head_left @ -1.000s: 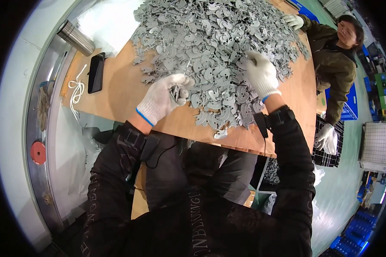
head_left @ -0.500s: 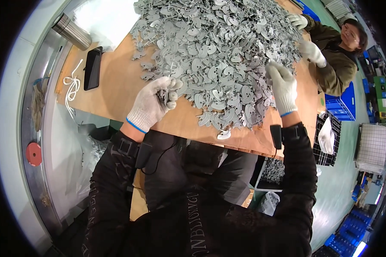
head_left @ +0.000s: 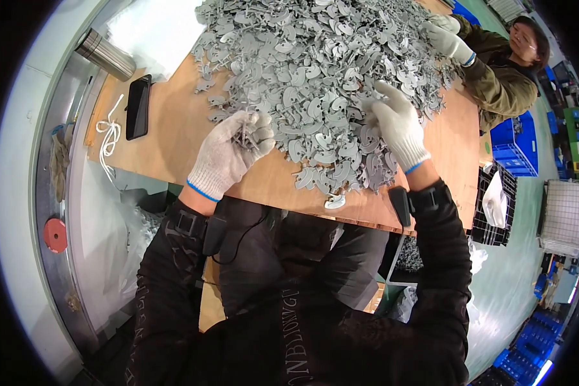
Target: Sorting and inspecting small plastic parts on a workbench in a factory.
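A large heap of small grey curved metal parts covers the middle of the wooden table. Near the heap's left edge, my left hand, in a white knitted glove, is curled around several grey metal parts. My right hand, gloved the same way, is over the right side of the heap. Its thumb and forefinger are apart, and I see nothing held between them. One shinier curved part lies at the table's front edge.
Left on the table are a black phone, a white cord and a steel tumbler. A co-worker's gloved hand touches the heap's far right. Beyond the right edge stand a blue crate and a black wire basket.
My right hand has moved left across the heap, and its fingers have spread. My left hand stays nearly in place. The co-worker's nearer hand has shifted up and left onto the heap.
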`<action>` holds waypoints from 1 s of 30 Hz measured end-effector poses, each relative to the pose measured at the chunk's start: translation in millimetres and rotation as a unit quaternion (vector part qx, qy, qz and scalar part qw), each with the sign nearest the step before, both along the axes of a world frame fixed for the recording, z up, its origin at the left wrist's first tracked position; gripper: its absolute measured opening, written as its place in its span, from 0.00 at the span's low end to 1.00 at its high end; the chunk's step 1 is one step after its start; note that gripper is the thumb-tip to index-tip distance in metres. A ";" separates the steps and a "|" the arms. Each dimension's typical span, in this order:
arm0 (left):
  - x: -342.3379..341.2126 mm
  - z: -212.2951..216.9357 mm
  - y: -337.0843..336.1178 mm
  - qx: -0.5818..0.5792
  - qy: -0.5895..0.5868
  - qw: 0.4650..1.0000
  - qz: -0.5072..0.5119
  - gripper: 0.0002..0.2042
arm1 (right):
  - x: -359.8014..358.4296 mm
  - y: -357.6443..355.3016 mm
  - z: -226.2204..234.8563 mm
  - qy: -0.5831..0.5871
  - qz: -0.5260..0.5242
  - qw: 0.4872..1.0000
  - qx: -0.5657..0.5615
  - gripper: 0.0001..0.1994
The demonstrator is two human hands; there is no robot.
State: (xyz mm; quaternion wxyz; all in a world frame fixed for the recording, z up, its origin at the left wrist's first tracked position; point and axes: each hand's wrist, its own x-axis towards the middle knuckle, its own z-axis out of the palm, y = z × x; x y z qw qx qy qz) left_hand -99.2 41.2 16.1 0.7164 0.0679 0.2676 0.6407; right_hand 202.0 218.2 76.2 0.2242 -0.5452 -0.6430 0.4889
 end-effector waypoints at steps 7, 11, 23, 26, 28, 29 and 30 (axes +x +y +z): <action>4.3 -11.4 9.1 0.025 -0.015 0.999 -0.030 0.12 | -71.3 64.1 -14.4 -0.046 0.119 0.988 0.082 0.27; 1.7 2.6 7.0 0.001 -0.008 1.000 -0.016 0.12 | -60.1 86.5 -21.4 0.068 0.006 0.990 0.120 0.27; -0.3 -12.4 7.8 0.020 -0.027 0.999 -0.013 0.16 | -22.0 49.9 -6.5 0.057 -0.048 0.993 0.088 0.25; -0.6 -11.2 7.1 0.011 -0.022 1.000 -0.009 0.16 | -38.6 44.8 0.0 0.015 -0.035 0.995 0.089 0.25; -1.2 -9.9 4.9 -0.017 -0.009 1.000 0.006 0.16 | -47.0 48.7 -5.7 -0.170 0.082 0.947 0.261 0.23; -1.6 -9.9 4.2 -0.018 -0.009 1.000 0.008 0.16 | -50.3 51.3 -9.1 -0.257 0.138 0.893 0.341 0.22; -2.4 -10.1 5.5 -0.007 -0.017 1.000 0.002 0.16 | -52.5 55.7 -14.4 -0.257 0.139 0.893 0.342 0.22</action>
